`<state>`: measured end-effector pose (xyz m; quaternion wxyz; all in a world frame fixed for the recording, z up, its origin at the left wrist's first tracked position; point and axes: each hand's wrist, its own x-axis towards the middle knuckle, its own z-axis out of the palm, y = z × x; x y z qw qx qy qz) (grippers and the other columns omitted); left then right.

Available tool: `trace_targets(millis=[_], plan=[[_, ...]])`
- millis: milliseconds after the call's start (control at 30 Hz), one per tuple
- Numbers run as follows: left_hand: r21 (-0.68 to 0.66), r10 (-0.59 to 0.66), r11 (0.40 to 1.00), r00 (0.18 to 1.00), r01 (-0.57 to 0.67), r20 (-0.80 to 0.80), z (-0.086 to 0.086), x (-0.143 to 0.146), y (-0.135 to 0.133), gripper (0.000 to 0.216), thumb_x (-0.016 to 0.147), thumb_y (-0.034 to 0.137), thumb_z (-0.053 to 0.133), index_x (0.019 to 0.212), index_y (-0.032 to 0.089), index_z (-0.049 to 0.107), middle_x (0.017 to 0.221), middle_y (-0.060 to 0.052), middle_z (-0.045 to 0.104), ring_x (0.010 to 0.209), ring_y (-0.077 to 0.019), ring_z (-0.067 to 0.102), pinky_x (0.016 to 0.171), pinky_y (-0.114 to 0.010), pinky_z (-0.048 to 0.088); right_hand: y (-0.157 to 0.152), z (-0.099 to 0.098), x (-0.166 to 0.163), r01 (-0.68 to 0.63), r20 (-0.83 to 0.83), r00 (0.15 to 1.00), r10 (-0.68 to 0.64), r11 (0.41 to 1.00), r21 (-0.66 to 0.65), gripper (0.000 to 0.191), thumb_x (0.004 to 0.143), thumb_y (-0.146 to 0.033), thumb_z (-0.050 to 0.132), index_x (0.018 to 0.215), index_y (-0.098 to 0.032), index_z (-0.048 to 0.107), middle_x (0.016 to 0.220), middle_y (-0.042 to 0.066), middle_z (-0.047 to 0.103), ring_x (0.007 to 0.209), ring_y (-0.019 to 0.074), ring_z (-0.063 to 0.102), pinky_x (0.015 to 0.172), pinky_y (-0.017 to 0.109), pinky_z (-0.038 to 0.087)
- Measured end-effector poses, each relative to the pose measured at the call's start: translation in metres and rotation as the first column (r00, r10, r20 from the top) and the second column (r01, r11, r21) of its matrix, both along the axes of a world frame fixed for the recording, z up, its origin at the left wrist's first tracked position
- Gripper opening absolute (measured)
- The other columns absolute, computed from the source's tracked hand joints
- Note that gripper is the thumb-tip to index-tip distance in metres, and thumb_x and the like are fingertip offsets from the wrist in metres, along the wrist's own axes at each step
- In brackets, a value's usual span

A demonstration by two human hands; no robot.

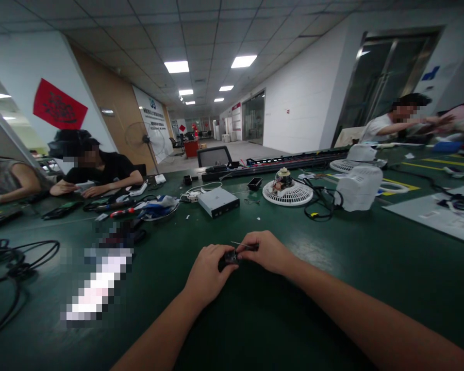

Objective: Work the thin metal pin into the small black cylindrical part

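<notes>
Over the green tabletop (286, 309), my left hand (209, 270) is closed around a small dark block-like part (230, 257), thumb on the near side and fingers on the far side. What kind of part it is, I cannot make out. Close against it on the right, my right hand (265, 252) pinches a thin metal rod-shaped tool (242, 244) whose slim end points left, above the part. My right fingertips touch or nearly touch the part. The grip end of the tool is hidden in my fingers.
Ahead lies a silver disc drive (218, 201). Right of it are a white round fan grille with a motor (287, 192), black cables (320, 211) and a white plastic housing (359, 186). Coiled black cables (17, 268) lie left. People (100, 170) sit at the table's far sides.
</notes>
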<state>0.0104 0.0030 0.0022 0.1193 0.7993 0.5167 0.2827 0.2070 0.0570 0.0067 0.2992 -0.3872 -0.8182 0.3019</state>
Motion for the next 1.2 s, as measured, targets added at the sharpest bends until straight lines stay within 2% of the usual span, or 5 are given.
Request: trace_targets(millis=[267,567,833,1000,1200], plan=[[-0.010,-0.072,0.997,0.996,0.072,-0.042,0.004,-0.002,-0.001,0.032,0.078,0.020,0.070,0.109,0.023,0.063,0.105,-0.003,0.067,0.097,-0.0215,0.058,0.087,-0.037,0.043,-0.005,0.003,-0.001,0.059,0.131,0.989,-0.063,0.998,0.029,0.011,0.073,-0.027,0.071,0.080,-0.019,0.071,0.071,-0.001,0.066,0.063,0.0122,0.057,0.057,0.023,0.039],[-0.004,-0.076,0.997,0.997,0.076,-0.011,-0.001,-0.003,0.001,0.032,0.083,0.025,0.066,0.115,0.026,0.061,0.109,-0.003,0.067,0.100,-0.0219,0.058,0.089,-0.037,0.044,-0.005,0.003,-0.001,0.041,0.156,0.987,-0.049,0.998,0.053,0.015,0.080,-0.033,0.065,0.083,-0.021,0.072,0.074,0.000,0.069,0.066,0.0129,0.060,0.058,0.024,0.039],[0.005,0.054,0.999,0.998,-0.054,0.038,-0.005,0.000,0.004,0.025,0.079,0.019,0.065,0.103,0.023,0.061,0.103,-0.003,0.065,0.095,-0.0210,0.061,0.082,-0.034,0.046,-0.009,0.005,-0.003,0.000,0.108,0.994,-0.007,0.998,0.067,0.025,0.083,-0.033,0.060,0.102,-0.021,0.071,0.090,0.003,0.072,0.070,0.0138,0.061,0.061,0.024,0.042],[-0.026,0.191,0.982,0.980,-0.189,0.063,-0.006,-0.003,0.006,0.022,0.074,0.017,0.066,0.093,0.023,0.057,0.094,-0.001,0.063,0.083,-0.0188,0.061,0.071,-0.031,0.045,-0.004,0.010,0.004,0.019,0.227,0.972,-0.062,0.982,0.185,0.027,0.090,-0.032,0.051,0.102,-0.023,0.073,0.091,0.004,0.072,0.078,0.0163,0.062,0.066,0.026,0.042],[-0.040,0.177,0.984,0.981,-0.175,0.083,-0.005,-0.003,0.005,0.023,0.072,0.016,0.066,0.091,0.022,0.055,0.094,-0.001,0.061,0.083,-0.0185,0.060,0.070,-0.030,0.045,-0.004,0.010,0.007,-0.102,0.369,0.929,0.009,0.967,0.233,0.025,0.088,-0.031,0.054,0.104,-0.028,0.074,0.085,0.003,0.068,0.075,0.0161,0.060,0.066,0.026,0.040]])
